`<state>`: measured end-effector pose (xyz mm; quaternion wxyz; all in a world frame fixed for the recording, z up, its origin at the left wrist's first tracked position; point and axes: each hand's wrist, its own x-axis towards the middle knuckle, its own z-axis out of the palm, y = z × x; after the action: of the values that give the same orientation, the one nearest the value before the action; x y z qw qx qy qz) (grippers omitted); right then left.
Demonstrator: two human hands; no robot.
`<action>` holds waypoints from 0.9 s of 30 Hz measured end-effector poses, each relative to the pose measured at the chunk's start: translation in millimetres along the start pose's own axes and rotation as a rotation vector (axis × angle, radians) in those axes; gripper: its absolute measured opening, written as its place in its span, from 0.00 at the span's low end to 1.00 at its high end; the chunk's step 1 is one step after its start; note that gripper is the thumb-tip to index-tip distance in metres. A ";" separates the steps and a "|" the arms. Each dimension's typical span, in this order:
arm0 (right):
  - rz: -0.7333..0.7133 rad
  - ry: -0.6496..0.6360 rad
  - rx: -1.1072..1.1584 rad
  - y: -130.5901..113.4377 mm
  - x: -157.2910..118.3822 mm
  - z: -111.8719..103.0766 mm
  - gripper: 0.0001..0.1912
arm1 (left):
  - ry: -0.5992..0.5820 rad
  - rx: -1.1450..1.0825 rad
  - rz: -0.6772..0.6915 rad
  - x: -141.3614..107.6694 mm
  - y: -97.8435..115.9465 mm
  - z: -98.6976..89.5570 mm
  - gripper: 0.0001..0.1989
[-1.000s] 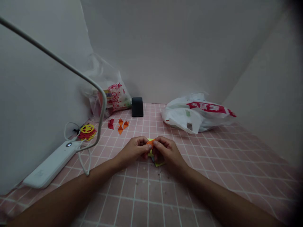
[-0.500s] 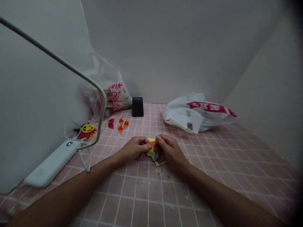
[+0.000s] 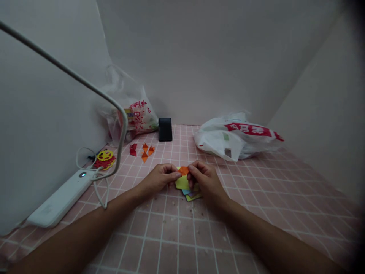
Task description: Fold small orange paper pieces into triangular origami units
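Note:
A small orange paper piece (image 3: 184,171) is pinched between both hands above the tiled surface. My left hand (image 3: 161,179) grips its left end between thumb and fingers. On the other end, the thumb and index finger of my right hand (image 3: 205,182) are closed. Beneath the hands lies a loose stack of coloured paper (image 3: 182,183), yellow on top with blue and more yellow showing under it; my right hand covers part of it. Several folded orange pieces (image 3: 145,156) and a red folded piece (image 3: 133,149) rest farther off to the left.
A white power bank (image 3: 61,199) with a cable lies left, by red and yellow cutouts (image 3: 105,159). A grey rod (image 3: 71,72) crosses the upper left. Behind are a black phone (image 3: 165,129), a filled plastic bag (image 3: 139,118) and a white bag (image 3: 219,137) on pink tiles (image 3: 168,236).
The orange paper has turned and shows a wider, flatter face between my fingers. Both hands keep hold of it, and more of the yellow sheet below is visible.

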<state>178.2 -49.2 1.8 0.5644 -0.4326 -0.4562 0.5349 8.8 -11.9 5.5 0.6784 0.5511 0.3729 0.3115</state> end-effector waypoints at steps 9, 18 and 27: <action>0.103 -0.082 0.038 -1.8 -1.8 2.8 0.16 | 0.155 -0.020 0.122 2.2 -0.6 -6.7 0.11; 0.121 -0.103 -0.016 0.5 -7.6 7.2 0.16 | 0.136 -0.013 0.124 -1.4 1.0 0.5 0.12; 0.106 -0.149 0.007 3.3 -16.7 16.2 0.15 | 0.175 -0.032 0.155 -7.4 3.8 9.6 0.14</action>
<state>161.4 -65.7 1.1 0.5014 -0.4132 -0.4713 0.5965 13.1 -22.3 11.5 0.6259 0.5381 0.3817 0.4159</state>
